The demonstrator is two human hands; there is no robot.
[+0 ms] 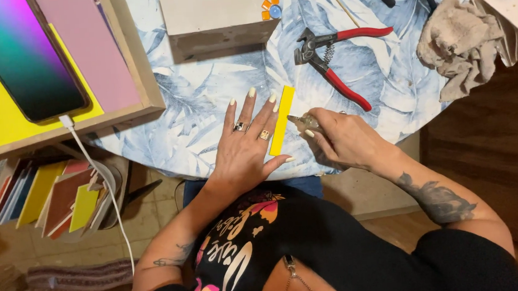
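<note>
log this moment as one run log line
left hand: flat, pinning narrow yellow glass strip | right hand: grip on small cutter tool, tip at strip | red-handled metal nippers: idle

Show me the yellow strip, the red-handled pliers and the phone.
yellow strip (282, 120), head view, middle of the strip.
red-handled pliers (311, 48), head view, dark metal head.
phone (23, 55), head view, middle of the screen.

A home craft corner, set up for hobby work: a desk (208, 100) covered with a blue leaf-print cloth carries red-handled nippers (334, 60) and a crumpled rag (459, 43) on the far right. Sheets of coloured glass or tile (52, 197) stand stacked below on the left, beside a wooden tray (144, 80) with a charging phone (23, 55), above a tiled floor (150, 221)
</note>
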